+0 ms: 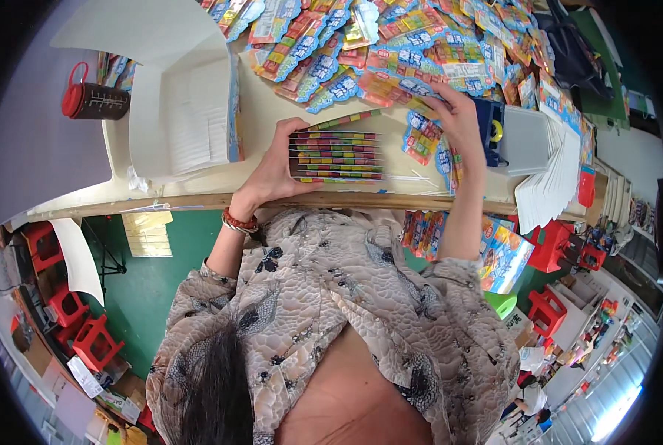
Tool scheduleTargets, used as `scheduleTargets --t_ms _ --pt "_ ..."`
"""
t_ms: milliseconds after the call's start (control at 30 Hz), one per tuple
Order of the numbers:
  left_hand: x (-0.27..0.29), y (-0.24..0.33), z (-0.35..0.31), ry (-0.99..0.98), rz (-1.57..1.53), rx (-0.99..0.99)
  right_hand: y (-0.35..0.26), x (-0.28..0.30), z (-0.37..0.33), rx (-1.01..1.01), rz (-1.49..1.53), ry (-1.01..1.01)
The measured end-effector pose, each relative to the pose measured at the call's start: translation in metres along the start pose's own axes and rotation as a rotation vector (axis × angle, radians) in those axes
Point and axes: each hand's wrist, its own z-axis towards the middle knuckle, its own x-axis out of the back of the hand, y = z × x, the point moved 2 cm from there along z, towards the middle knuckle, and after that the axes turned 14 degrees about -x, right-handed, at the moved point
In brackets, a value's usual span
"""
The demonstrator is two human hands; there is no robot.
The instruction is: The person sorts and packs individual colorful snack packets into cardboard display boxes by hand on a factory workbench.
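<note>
Here, your left hand (pixel 278 167) has its grip clamped on the left end of a stack of packets (pixel 339 158), seemingly on edge on the surface (pixel 263 104). They look light, stiff-backed and slick, so hold them by the ends and spare the bumpy coloured fronts. Your right hand (pixel 461 122) is at a loose packet (pixel 390 90) beyond; I cannot tell whether that grip pinches it.

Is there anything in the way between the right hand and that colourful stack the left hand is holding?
Yes, a little: a loose colourful packet lies on the table between the right hand and the stack held by the left hand. It looks flat, so it probably wouldn't block much.
</note>
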Motion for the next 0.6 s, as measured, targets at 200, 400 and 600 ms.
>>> scheduleTargets --t_ms 200,400,600 --pt "-0.002 -0.003 -0.003 0.047 0.087 0.114 -0.025 -0.058 -0.009 0.064 0.156 -0.164" --pt "-0.001 -0.001 0.008 0.024 0.035 0.065 -0.01 -0.081 -0.032 -0.17 0.53 -0.251" --pt "0.0 -0.002 0.001 0.023 -0.049 0.161 -0.033 -0.115 -0.09 -0.171 0.774 -0.1"
